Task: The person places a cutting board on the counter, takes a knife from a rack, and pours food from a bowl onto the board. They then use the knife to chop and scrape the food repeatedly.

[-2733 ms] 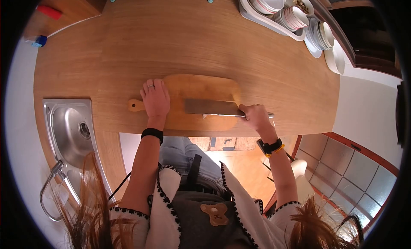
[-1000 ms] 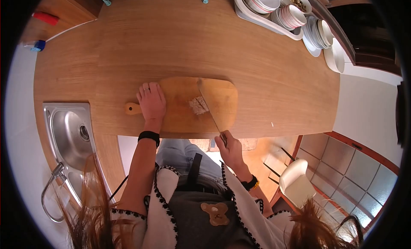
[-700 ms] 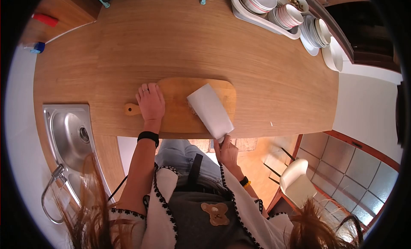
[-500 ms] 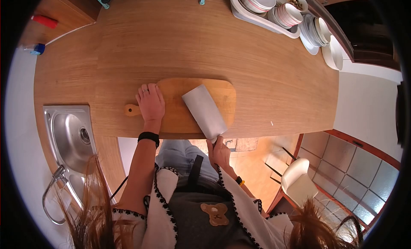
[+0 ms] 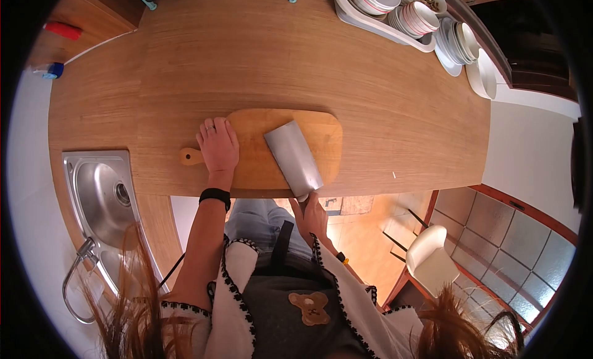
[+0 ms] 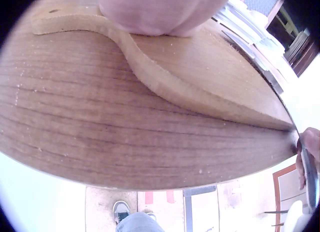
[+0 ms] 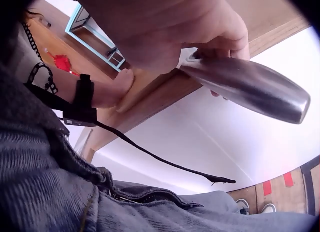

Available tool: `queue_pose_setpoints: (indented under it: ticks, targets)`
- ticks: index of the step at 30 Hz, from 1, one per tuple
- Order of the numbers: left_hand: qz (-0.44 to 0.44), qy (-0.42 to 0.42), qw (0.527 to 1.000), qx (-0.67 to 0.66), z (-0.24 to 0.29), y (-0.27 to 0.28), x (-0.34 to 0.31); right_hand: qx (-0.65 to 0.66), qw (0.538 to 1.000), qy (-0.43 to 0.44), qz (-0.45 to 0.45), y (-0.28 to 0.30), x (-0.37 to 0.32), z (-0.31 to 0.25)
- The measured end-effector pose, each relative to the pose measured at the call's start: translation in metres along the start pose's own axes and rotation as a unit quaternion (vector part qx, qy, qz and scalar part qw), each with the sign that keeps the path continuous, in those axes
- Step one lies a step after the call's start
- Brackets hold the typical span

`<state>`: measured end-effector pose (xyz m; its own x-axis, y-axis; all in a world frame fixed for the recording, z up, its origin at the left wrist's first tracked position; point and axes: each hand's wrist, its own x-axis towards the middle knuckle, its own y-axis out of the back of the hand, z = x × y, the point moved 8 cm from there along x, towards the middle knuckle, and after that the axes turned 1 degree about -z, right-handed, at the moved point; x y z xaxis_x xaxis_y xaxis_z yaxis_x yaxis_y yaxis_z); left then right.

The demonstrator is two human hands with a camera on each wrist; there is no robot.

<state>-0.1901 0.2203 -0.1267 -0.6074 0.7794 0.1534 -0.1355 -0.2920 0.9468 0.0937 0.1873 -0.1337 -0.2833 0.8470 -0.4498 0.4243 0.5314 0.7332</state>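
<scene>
A wooden cutting board [image 5: 250, 173] lies near the counter's front edge, its holed handle pointing left. On the board's left end rests my left hand [image 5: 218, 146], fingers lying close together; the left wrist view shows part of that hand [image 6: 160, 9] on the board [image 6: 180, 92]. A wide cleaver blade [image 5: 293, 158] lies slanted, broad side up, over the middle of the board. My right hand [image 5: 311, 218] grips the cleaver at the front edge. In the right wrist view its metal handle [image 7: 250, 87] extends out of my hand [image 7: 170, 32]. The minced food is hidden in the head view.
A steel sink [image 5: 102, 186] with a tap [image 5: 83, 251] is at the left. A tray [image 5: 383, 28] with stacked bowls and plates stands at the back right. A small white piece [image 5: 394, 175] lies right of the board. A chair [image 5: 429, 260] stands on the floor.
The cleaver has gone from lying crosswise, to edge-on beside pale minced food, to broad side up, hiding the food. My right hand has moved left and toward my body. My left hand has barely moved.
</scene>
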Motion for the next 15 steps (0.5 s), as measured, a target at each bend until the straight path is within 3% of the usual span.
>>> queue_pose_setpoints:
  ticks: [3,7,9,14,15]
  targets:
    - [0.000,0.002,1.000,-0.002,0.000,0.001,0.000,0.063,0.997,-0.027,-0.024,0.000,-0.001,0.004]
    - [0.006,0.003,1.000,-0.011,-0.001,0.001,0.000,0.017,0.999,-0.016,-0.031,-0.003,0.001,0.009]
    - [0.004,0.005,1.000,-0.010,-0.001,0.001,0.000,0.001,0.999,-0.003,0.041,0.007,-0.001,0.008]
    - [0.006,0.008,1.000,-0.014,-0.001,0.002,0.000,0.011,0.997,0.017,0.068,0.029,-0.007,0.011]
    - [0.001,0.010,1.000,-0.011,-0.001,0.001,0.000,0.113,0.992,0.010,0.046,0.029,-0.008,0.017]
